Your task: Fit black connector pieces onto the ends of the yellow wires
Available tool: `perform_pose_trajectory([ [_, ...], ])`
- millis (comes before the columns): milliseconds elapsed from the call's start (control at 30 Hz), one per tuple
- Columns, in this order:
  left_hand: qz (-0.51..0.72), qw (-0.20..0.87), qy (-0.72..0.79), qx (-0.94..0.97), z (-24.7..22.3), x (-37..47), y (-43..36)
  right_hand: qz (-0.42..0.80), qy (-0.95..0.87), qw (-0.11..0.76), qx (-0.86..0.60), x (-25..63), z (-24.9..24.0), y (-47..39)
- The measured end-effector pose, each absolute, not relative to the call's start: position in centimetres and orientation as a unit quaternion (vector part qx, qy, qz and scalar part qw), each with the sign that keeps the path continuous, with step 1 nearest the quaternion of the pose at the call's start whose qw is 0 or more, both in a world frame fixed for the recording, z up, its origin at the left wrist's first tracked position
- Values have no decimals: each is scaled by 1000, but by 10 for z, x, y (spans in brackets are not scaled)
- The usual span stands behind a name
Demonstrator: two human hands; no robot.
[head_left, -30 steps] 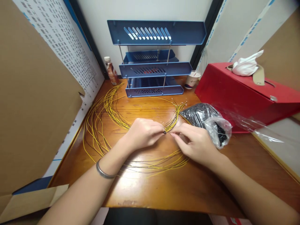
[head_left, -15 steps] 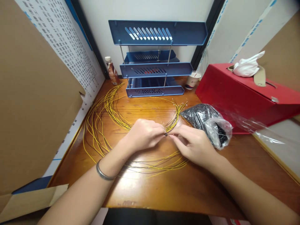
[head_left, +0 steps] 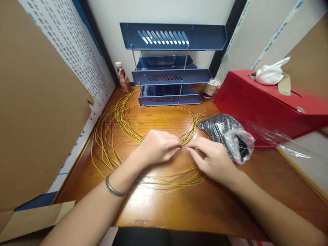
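Observation:
My left hand (head_left: pixel 162 145) is closed in a pinch on a small black piece (head_left: pixel 180 146), perhaps a connector housing, which pokes out past its fingertips. Close on its right, my right hand (head_left: pixel 211 153) has thumb and forefinger pinched, apparently on a thin wire end too small to make out. Long yellow and dark wires (head_left: pixel 120 112) lie in a loose loop on the table around both hands. Their gathered ends (head_left: pixel 196 119) fan out beyond the right hand. Right of that bunch lies a clear plastic bag (head_left: pixel 222 128) of small black pieces, its mouth toward me.
A blue tiered tray rack (head_left: pixel 169 77) stands at the back of the wooden table (head_left: pixel 164 212). Left of it is a drink bottle (head_left: pixel 123 78), right of it a paper cup (head_left: pixel 211 88). A red box (head_left: pixel 256 99) with tissue stands at right, cardboard (head_left: pixel 38 102) at left.
Both hands stay together at nearly the same spot. The black piece at the left fingertips has shifted very slightly; the wires and the bag lie as before.

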State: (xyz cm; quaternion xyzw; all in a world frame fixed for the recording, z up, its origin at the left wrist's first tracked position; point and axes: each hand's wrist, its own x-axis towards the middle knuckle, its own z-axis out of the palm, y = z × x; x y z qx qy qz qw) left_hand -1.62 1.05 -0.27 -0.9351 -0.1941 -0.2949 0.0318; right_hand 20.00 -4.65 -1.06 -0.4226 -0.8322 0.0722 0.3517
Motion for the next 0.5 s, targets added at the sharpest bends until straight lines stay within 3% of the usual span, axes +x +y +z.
perform_pose_trajectory([
  [500, -295, 19, -196, -935, -4, -18, 12, 54, -825, 355, -437, 203, -7, -45],
])
